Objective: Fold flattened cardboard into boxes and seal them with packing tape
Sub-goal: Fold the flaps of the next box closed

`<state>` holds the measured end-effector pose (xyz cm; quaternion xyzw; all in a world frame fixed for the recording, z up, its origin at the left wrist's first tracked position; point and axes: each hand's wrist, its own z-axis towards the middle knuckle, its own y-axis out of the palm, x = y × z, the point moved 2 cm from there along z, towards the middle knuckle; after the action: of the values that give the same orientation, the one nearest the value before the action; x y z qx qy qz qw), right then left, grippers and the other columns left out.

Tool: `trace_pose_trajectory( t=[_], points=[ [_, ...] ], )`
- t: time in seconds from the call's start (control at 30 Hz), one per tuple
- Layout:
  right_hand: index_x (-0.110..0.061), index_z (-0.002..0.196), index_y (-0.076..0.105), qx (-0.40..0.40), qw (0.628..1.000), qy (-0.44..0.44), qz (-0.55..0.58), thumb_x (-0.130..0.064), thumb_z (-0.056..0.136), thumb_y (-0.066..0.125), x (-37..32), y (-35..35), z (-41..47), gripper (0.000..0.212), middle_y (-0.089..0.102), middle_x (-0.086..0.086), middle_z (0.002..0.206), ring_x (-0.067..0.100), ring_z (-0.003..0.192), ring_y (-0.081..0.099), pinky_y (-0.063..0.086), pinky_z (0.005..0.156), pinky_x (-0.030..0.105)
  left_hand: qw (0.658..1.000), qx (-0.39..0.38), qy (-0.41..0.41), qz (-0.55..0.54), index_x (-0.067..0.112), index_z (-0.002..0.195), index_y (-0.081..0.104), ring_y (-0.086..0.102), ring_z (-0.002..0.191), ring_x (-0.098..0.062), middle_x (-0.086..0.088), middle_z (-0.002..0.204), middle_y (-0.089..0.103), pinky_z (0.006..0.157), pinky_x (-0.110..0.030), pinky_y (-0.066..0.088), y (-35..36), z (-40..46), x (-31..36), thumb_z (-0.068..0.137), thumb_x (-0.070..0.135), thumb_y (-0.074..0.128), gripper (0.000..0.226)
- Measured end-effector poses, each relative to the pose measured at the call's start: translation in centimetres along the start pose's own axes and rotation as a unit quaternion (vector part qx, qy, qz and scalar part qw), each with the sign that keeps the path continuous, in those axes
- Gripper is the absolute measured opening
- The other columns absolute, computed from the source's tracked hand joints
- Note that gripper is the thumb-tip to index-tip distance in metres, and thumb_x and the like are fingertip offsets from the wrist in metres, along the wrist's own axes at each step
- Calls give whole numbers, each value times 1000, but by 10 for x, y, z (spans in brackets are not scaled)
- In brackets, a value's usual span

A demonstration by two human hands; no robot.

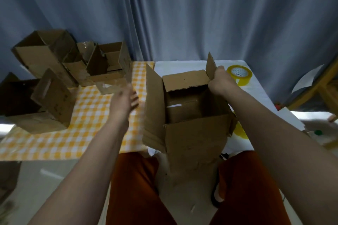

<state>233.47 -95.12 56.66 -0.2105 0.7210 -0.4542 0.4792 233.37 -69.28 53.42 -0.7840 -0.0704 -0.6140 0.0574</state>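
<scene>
Right hand (220, 82) grips flap | left hand (126, 99) free | box (193, 128) upright, mouth up

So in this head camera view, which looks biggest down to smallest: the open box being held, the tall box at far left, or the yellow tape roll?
1. Open box, though it is nearest the camera.
2. Tall box.
3. Yellow tape roll, clearly smallest.

– What hangs at the back?
– A big blue-grey curtain (182, 14) with long folds.
– And what is on the table?
– A yellow and white checked cloth (87, 120) on the left, and a plain white cloth (256, 93) on the right.
– What is at the far right?
– A wooden frame (318, 87).
</scene>
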Motion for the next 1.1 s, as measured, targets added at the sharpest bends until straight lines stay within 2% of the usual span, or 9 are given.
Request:
trace_pose_trajectory(
  t=[0.13, 0.2, 0.27, 0.37, 0.47, 0.6, 0.8, 1.0, 1.1],
  points=[
    [0, 135, 31, 2, 999, 25, 44, 1, 89, 48, 1, -3, 1, 49, 47, 24, 131, 40, 117, 49, 44, 89, 41, 947, -177, 228, 143, 32, 133, 49, 54, 119, -4, 12, 129, 57, 96, -25, 47, -7, -40, 68, 89, 46, 60, 48],
    [0, 135, 32, 0, 998, 27, 62, 1, 89, 48, 2, -3, 1, 49, 47, 23, 131, 40, 117, 49, 45, 89, 41, 863, -343, 195, 315, 45, 141, 35, 42, 129, 0, 23, 137, 46, 101, -23, 39, 2, -64, 74, 70, 59, 72, 81],
    [0, 135, 33, -3, 997, 26, 76, 1, 89, 47, 4, -2, 0, 48, 47, 22, 131, 39, 117, 49, 45, 89, 41, 728, -422, 116, 528, 52, 147, 11, 29, 138, -7, 22, 146, 34, 108, -27, 30, 13, -74, 53, 60, 58, 81, 112],
    [-1, 134, 35, -10, 995, 20, 94, 1, 90, 46, 7, -5, -2, 46, 48, 21, 130, 38, 114, 50, 47, 87, 42, 596, -364, 167, 696, 46, 149, -7, 20, 145, -17, 7, 156, 28, 119, -50, -3, 20, -62, 16, 59, 60, 81, 127],
    [-2, 132, 37, -22, 994, 8, 110, 1, 90, 44, 11, -9, -4, 42, 49, 19, 126, 35, 108, 51, 46, 77, 37, 604, -269, 217, 718, 40, 151, -6, 13, 148, -19, 4, 158, 23, 115, -58, -13, 20, -32, 12, 60, 69, 75, 125],
    [-2, 130, 42, -12, 987, 19, 157, 2, 89, 41, 15, -8, -6, 41, 52, 18, 123, 33, 104, 53, 41, 71, 32, 617, -306, 213, 693, 41, 151, -4, 8, 148, -19, 3, 160, 18, 116, -56, -10, 21, -25, 24, 56, 73, 74, 127],
    [-1, 120, 49, -2, 985, 12, 173, 4, 87, 39, 20, -11, -5, 35, 56, 14, 104, 27, 86, 53, 44, 68, 32, 408, -281, 302, 814, 34, 144, -31, -8, 148, -30, -1, 162, -7, 107, -72, -12, 28, -57, -10, 58, 73, 73, 141],
    [-3, 118, 48, -31, 987, -29, 154, 3, 88, 36, 23, -12, -6, 33, 52, 8, 95, 26, 91, 52, 41, 68, 29, 536, -223, 322, 748, 32, 148, -24, 11, 147, -21, -1, 159, 19, 117, -55, -4, 18, -25, 5, 76, 56, 70, 121],
    [-2, 125, 42, -37, 990, -33, 130, 1, 89, 39, 27, -8, -6, 36, 50, 11, 107, 25, 94, 49, 38, 71, 29, 545, -254, 284, 747, 27, 150, -21, -2, 149, -20, -1, 162, 8, 118, -54, -8, 19, -23, -3, 78, 49, 72, 120]
  ],
)
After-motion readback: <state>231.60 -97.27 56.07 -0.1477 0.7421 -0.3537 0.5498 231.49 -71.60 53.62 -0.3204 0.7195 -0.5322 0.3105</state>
